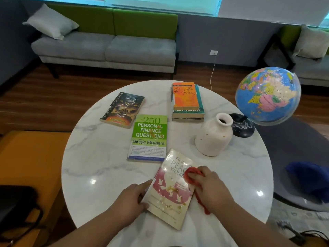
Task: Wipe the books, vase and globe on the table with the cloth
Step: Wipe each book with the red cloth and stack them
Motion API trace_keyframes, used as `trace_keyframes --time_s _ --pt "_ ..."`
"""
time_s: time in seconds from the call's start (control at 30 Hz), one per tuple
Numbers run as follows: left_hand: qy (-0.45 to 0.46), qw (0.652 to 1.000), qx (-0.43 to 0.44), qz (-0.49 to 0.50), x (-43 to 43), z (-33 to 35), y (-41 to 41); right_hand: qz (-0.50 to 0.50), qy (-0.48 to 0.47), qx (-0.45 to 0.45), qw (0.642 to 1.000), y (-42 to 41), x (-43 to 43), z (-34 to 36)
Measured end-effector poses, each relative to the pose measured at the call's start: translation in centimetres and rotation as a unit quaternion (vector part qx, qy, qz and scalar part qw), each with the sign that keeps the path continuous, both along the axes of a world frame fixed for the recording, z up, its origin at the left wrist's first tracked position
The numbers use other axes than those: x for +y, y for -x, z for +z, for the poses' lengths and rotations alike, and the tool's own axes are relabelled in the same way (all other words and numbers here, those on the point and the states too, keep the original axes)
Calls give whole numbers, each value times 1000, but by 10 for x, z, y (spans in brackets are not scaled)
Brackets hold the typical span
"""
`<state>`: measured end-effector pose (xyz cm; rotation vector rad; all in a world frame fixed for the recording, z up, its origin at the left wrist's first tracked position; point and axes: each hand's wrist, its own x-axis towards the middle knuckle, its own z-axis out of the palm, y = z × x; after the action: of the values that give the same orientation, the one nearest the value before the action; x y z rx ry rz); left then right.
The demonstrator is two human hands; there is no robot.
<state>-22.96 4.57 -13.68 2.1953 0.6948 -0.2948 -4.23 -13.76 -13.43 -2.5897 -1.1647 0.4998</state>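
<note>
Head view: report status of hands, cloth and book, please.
Left hand holds pink-and-white paperback book by left edge. Right hand grips red cloth on its cover. White ceramic vase close, apart.

A grey-blue wall point(222, 38) runs across the back under a window point(160, 4) glowing cold teal. Against it stands a sofa point(106, 47) with grey seat cushions, a green backrest and a pale pillow point(50, 22) in its left corner. A white socket point(213, 52) low on the wall trails a white cable point(212, 72) toward the dark wooden floor point(35, 97), while a second grey seat point(313, 72) stands far right, an orange seat point(26, 157) at left, and the round white marble worktop point(99, 163) catches bright spots of light.
</note>
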Motion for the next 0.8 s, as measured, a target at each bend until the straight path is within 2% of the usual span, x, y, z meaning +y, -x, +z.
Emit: trace_keyframes --time_s 0.07,0.17,0.2,0.33,0.47,0.6,0.73,0.8 --pt "-8 1000 4 -5 0 -3 0 17 11 -1 1000 1 4 -3" --pt "-9 1000 0 0 -2 -6 1 129 41 7 991 8 0 -4" --pt "-9 1000 -2 3 -3 -7 2 128 41 6 991 7 -2 -3" --pt "-27 1000 -9 -1 -7 -9 1 18 21 -13 1000 8 -3 -2" --pt "-41 999 10 -22 -6 -8 0 94 35 40 994 35 -16 -1" --pt "-43 998 14 -32 -9 -9 0 28 56 20 998 26 -29 3" --pt "-54 997 21 -42 -15 -9 -2 100 70 58 991 42 -34 7" --pt "-57 997 22 -47 -16 -9 -3 56 72 42 995 35 -39 7"
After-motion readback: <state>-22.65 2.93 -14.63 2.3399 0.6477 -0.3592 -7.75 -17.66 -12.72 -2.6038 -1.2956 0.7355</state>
